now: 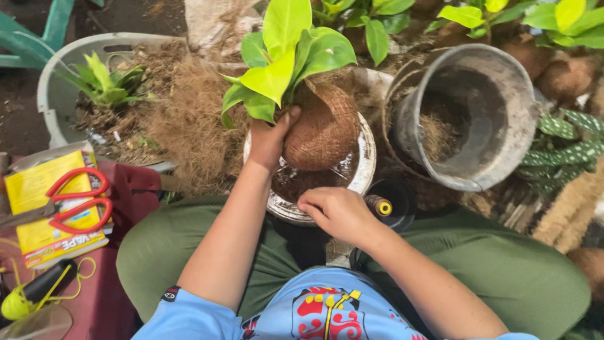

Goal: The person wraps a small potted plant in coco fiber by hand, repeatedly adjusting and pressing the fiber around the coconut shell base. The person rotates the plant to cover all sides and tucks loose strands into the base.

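Containers first: I see a shallow white bowl (365, 165) between my knees, holding dark wet soil. Over it sits a round fibre-wrapped root ball (322, 129), coarse and brown, topped by a plant with broad yellow-green leaves (286, 56). My left hand (269, 140) clasps the ball's side at the leaf base, thumb up against the fibre. My right hand (336, 213) rests curled at the bowl's near rim, fingertips pinched together; what they pinch I cannot tell. A grey bucket (497, 119), tilted on its side, contains loose fibre and soil residue. A pale tub (53, 94) holds a small green plant in rough coconut fibre. Red-handled scissors (78, 200) lie on a yellow packet (31, 189).
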